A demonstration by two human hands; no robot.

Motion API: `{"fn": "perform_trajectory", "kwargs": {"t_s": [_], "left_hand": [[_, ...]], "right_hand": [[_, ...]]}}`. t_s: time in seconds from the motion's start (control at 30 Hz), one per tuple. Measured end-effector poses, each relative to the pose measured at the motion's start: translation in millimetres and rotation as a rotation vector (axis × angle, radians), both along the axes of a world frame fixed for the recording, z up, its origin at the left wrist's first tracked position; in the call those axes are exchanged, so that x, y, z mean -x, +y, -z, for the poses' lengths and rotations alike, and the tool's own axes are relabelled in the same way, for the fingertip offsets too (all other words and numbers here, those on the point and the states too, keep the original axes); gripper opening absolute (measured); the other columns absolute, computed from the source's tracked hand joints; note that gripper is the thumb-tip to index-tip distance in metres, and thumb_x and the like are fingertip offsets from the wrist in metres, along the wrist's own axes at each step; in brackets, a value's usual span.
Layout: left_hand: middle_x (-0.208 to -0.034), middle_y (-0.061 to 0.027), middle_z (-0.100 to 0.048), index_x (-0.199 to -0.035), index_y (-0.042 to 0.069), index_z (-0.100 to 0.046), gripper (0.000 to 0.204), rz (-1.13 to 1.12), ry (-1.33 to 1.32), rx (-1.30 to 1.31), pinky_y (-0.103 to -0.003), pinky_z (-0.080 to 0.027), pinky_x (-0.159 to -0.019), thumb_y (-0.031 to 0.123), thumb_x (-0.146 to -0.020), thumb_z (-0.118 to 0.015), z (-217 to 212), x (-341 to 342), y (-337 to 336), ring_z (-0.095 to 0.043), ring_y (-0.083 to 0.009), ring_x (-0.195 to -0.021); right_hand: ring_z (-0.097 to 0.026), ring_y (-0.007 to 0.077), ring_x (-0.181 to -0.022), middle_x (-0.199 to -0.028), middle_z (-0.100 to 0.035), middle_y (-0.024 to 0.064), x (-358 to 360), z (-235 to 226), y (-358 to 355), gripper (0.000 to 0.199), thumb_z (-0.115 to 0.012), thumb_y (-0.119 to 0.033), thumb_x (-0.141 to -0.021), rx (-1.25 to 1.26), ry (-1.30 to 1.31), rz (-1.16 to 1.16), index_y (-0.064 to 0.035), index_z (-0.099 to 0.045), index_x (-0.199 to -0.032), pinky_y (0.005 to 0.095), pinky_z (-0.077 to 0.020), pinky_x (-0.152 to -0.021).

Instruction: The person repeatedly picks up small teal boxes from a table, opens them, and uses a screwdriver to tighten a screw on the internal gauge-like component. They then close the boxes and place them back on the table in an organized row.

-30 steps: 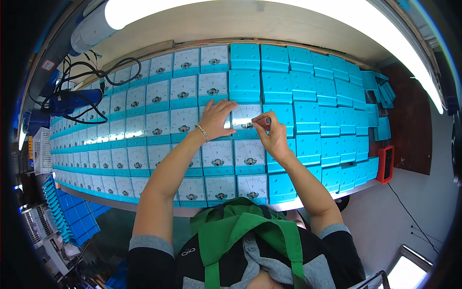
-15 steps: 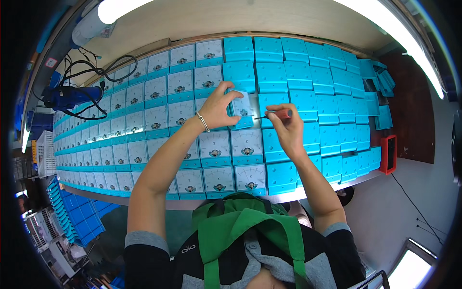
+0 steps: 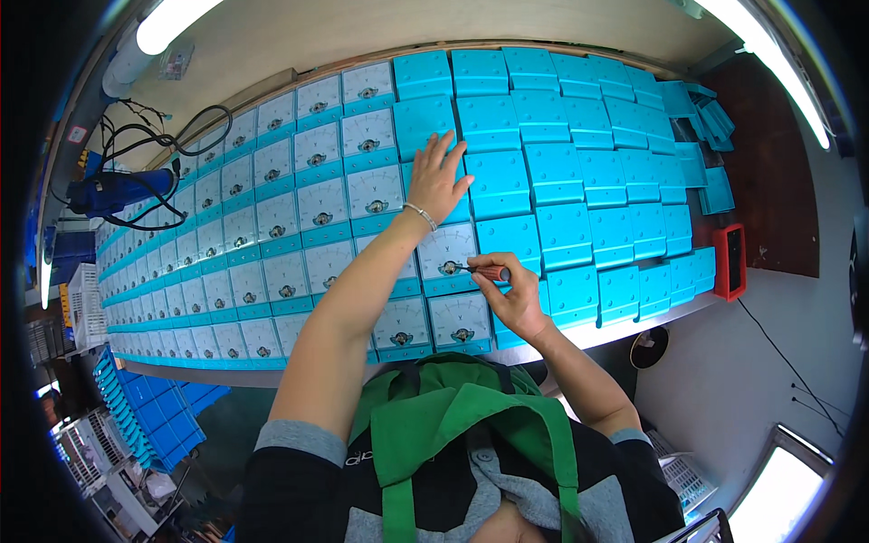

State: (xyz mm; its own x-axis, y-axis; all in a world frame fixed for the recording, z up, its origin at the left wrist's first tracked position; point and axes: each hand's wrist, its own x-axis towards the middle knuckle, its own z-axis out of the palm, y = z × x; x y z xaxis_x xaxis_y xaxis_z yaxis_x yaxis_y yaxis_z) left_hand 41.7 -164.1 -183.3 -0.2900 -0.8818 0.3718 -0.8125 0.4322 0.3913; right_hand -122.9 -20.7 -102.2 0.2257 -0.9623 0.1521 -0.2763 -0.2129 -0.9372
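A white-faced panel meter (image 3: pixel 445 254) in a turquoise frame lies in the meter rows on the bench (image 3: pixel 272 36), where our right hand (image 3: pixel 509 294) grips a red-handled screwdriver (image 3: pixel 482 270) at its front screw and our left hand (image 3: pixel 437 178) rests spread flat just above it.

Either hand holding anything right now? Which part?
Right hand holds a small screwdriver by its reddish handle, tip at a white-faced panel meter. Left hand holds nothing; it lies flat on the teal cases.
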Motion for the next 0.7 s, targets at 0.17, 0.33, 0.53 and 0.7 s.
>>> {"fn": "perform_trajectory", "kwargs": {"t_s": [0.17,0.33,0.53,0.7], "left_hand": [[-0.138,-0.0142,-0.04,-0.132,0.008,-0.045,0.059,0.221,0.222,-0.226,-0.055,-0.027,-0.106,0.03,-0.081,-0.066,-15.7,-49.8,54.8,-0.033,-0.0342,-0.131],[-0.134,-0.0117,-0.044,-0.132,0.011,-0.044,0.075,0.199,-0.079,-0.316,-0.055,-0.023,-0.108,0.034,-0.068,-0.076,-28.8,-69.8,118.0,-0.035,-0.0319,-0.13],[-0.135,-0.0094,-0.044,-0.132,0.013,-0.044,0.086,0.146,-0.031,-0.375,-0.056,-0.019,-0.109,0.036,-0.059,-0.081,-21.5,-72.1,123.6,-0.034,-0.0318,-0.131],[-0.131,-0.0113,-0.044,-0.134,0.011,-0.042,0.089,0.121,-0.108,-0.398,-0.056,-0.017,-0.11,0.037,-0.059,-0.081,-25.8,-64.0,122.8,-0.034,-0.0318,-0.13]], "right_hand": [[-0.067,0.0171,-0.077,-0.085,-0.067,0.0116,-0.7,6.9,3.7,0.022,-0.066,0.002,-0.081,-0.036,-0.02,-0.012,-0.0002,-0.056,-0.101,0.0274,-0.0519,-0.067],[-0.067,0.0183,-0.088,-0.096,-0.068,0.0138,1.8,12.3,-4.9,0.021,-0.061,0.003,-0.085,-0.068,0.004,-0.044,0.0007,-0.048,-0.101,0.0289,-0.0539,-0.076],[-0.068,0.0218,-0.077,-0.087,-0.067,0.0139,-15.0,3.5,-19.2,0.023,-0.066,0.001,-0.082,-0.004,0.081,-0.152,-0.0002,-0.05,-0.098,0.0302,-0.0535,-0.066],[-0.067,0.0232,-0.076,-0.084,-0.066,0.0133,-13.5,9.9,-14.7,0.021,-0.066,-0.002,-0.083,0.025,0.103,-0.128,-0.0008,-0.051,-0.096,0.0322,-0.0532,-0.066]]}}
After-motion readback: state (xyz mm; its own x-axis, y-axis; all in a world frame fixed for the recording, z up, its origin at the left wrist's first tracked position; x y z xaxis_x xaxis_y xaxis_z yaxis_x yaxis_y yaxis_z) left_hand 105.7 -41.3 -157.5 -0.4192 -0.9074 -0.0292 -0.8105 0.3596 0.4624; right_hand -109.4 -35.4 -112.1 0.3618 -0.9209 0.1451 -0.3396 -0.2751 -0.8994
